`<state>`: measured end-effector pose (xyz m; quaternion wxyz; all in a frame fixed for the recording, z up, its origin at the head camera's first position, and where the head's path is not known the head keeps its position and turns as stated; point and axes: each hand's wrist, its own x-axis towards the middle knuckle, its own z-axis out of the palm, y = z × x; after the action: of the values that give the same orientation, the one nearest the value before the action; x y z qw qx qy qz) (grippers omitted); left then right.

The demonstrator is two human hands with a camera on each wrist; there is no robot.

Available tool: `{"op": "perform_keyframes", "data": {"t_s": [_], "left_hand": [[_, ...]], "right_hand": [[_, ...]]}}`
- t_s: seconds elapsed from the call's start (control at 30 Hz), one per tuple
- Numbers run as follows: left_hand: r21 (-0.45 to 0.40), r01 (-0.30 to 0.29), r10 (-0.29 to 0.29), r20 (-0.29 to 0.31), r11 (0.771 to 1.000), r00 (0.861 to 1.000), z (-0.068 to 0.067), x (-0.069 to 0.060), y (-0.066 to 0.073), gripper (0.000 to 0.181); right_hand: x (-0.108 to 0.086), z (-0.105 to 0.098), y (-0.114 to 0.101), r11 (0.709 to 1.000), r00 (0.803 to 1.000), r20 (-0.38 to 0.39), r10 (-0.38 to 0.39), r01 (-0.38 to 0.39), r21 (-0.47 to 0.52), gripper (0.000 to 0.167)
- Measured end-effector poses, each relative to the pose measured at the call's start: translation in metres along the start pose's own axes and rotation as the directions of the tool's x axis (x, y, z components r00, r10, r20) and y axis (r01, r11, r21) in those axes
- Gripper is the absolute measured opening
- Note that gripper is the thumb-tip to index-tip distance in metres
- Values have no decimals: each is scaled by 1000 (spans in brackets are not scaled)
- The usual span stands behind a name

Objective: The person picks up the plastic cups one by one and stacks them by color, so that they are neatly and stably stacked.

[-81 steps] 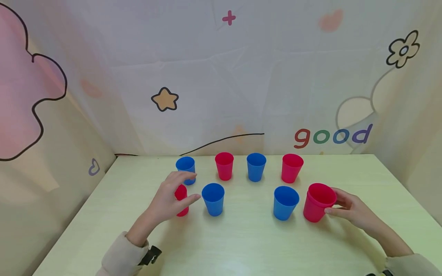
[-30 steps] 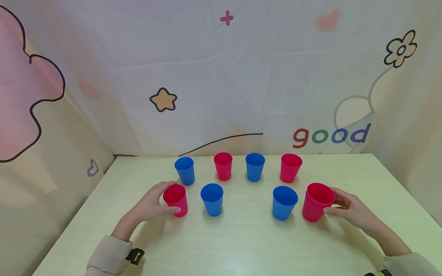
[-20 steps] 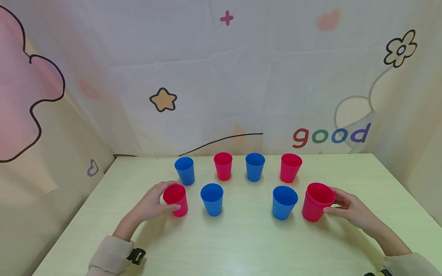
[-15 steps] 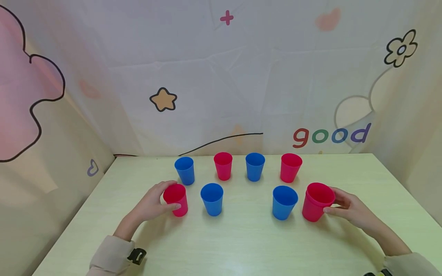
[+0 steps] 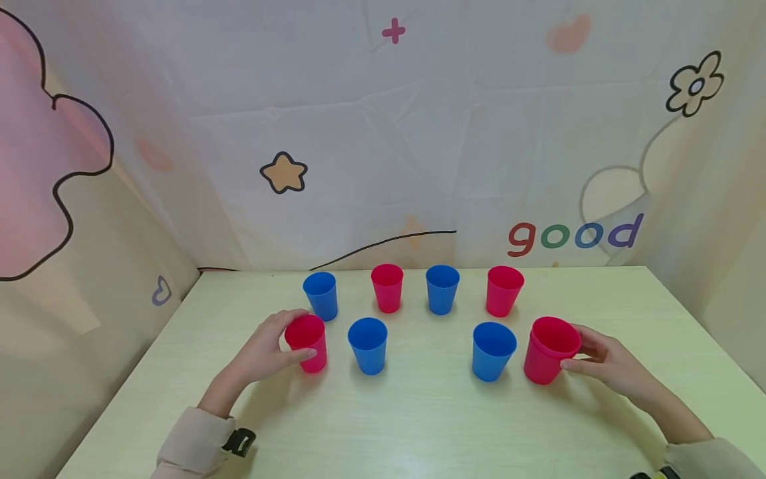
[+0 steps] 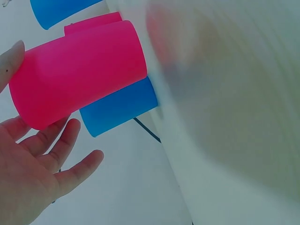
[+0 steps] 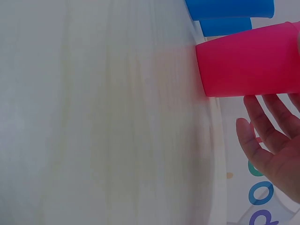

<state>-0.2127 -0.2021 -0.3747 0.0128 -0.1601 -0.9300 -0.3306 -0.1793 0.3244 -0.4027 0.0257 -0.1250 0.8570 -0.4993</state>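
our left hand (image 5: 266,349) gripped the near-left red cup (image 5: 311,340), seemingly at the lifting step, our right hand (image 5: 607,359) held the near-right nested red cups (image 5: 546,359), and we likely next needed a steady, level carry.

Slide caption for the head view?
Left hand holds a red tapered plastic cup, right hand nested red plastic cups, near four blue plastic cups and two red ones on a pale table.
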Motion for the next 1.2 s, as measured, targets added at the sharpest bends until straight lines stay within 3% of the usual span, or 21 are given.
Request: {"op": "perform_keyframes", "data": {"t_s": [0.4,0.7,1.2], "left_hand": [[11,-66,66,-36,998,997,-3,-1,12,69],[43,-151,154,-96,988,983,-7,-1,23,64],[69,-220,227,-114,973,967,-13,2,46,68]], "right_hand": [[0,0,0,1000,1000,2,11,-11,-4,67],[0,0,-1,1000,1000,9,5,-5,8,66],[0,1,0,1000,1000,6,-3,3,10,65]]}}
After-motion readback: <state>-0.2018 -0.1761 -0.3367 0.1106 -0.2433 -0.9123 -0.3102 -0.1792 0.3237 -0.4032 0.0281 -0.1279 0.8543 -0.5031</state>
